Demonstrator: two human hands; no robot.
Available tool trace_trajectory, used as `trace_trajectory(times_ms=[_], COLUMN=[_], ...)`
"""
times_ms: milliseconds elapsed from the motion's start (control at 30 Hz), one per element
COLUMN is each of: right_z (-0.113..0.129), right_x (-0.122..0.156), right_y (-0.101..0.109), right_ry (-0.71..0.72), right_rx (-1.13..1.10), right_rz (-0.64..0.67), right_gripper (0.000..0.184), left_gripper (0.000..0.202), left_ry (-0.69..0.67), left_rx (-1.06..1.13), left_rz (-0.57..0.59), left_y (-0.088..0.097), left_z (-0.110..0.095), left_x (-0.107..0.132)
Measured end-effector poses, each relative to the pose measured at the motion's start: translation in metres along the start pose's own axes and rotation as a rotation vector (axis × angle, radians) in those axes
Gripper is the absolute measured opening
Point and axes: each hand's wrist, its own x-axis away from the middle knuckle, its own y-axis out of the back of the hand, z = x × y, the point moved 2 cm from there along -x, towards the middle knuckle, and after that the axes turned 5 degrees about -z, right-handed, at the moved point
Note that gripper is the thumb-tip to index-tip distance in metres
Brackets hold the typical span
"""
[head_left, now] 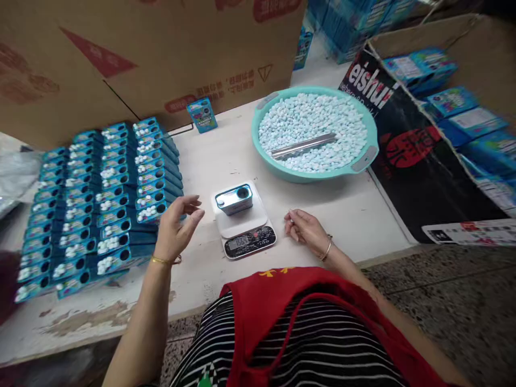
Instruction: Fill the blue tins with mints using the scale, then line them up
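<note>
Item: one small blue tin [234,202], standing on the white plate of a kitchen scale [228,230], between two bare hands. Position: to the right of the left hand [177,228] and to the left of the right hand [307,231], a little farther from the wearer than either. Long axis: crosswise, running roughly from one hand toward the other, its right end slightly farther off. Nearer hand: the left, raised just beside the scale, thumb and fingers parted, nothing between them. Right hand: near the bench, clear of the scale, fingers curled in; whether it pinches anything, I cannot tell from here. Appearance of tin: pale, shiny top edged in blue, dark round opening at the right end, small whitish spot at the left. Adjacent stock: rows of similar tins [116,207], left; teal basin [288,171] of pale pellets [310,118], beyond right.
</note>
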Motion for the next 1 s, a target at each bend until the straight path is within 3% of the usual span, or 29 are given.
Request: trace_trajectory(times_ms=[167,400,633,833,1000], right_z=[0.002,0.009,0.035,0.043,0.04], right_x=[0.0,0.007,0.019,0.026,0.031], right_y=[-0.001,-0.013,-0.043,-0.072,-0.09], right_ry=[0.018,0.023,0.095,0.028,-0.225], right_rx=[-0.086,-0.185,-0.156,-0.144,-0.388], right_rz=[-0.045,0.013,0.133,0.334,0.497], right_gripper=[0.046,0.04,0.036,0.028,0.027], left_gripper=[0.038,0.048,0.027,0.017,0.015], left_ry=[-0.077,-0.162,-0.321,-0.349,-0.39], left_rx=[0.023,0.019,-0.126,-0.332,-0.174], left_rz=[0.011,-0.008,-0.257,0.044,0.126], left_y=[-0.02,-0.034,-0.024,-0.015,-0.017], left_z=[-0.003,-0.007,-0.026,-0.039,-0.069], left_x=[-0.008,-0.009,-0.003,-0.025,-0.027])
